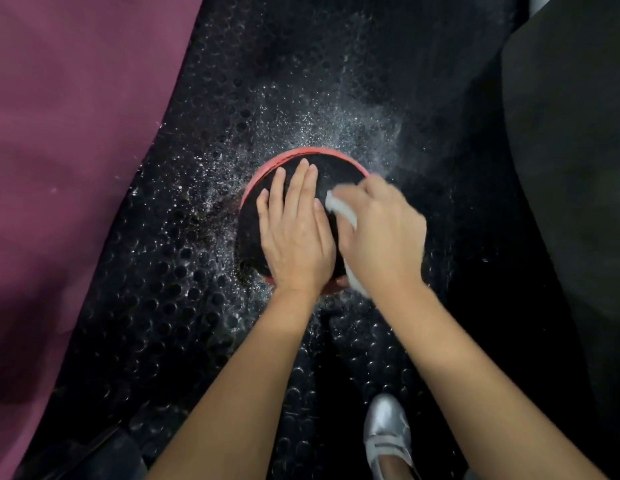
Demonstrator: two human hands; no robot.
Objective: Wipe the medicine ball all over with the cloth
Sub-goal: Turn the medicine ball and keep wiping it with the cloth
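Fingers [303,178] of the left hand [294,233]: straight, close together, laid flat on the crown of the medicine ball [256,233], pressing it steady. Fingers of the right hand [381,230]: curled round a white cloth [339,207], bunched against the ball's right flank; the blur there makes the exact finger placement hard to read. Ball: dark, textured, with a red band round its far rim, resting on a black perforated rubber floor mat [170,306] speckled with white droplets or dust. Step in hand, by judgement: wiping the upper right side. Next move likely calls for shifting the left palm and rolling the ball, so that the covered top and the underside meet the cloth. Both forearms reach down from the lower edge, wrists nearly touching. A silver shoe [388,434] stands near; a maroon mat [59,133] lies left.
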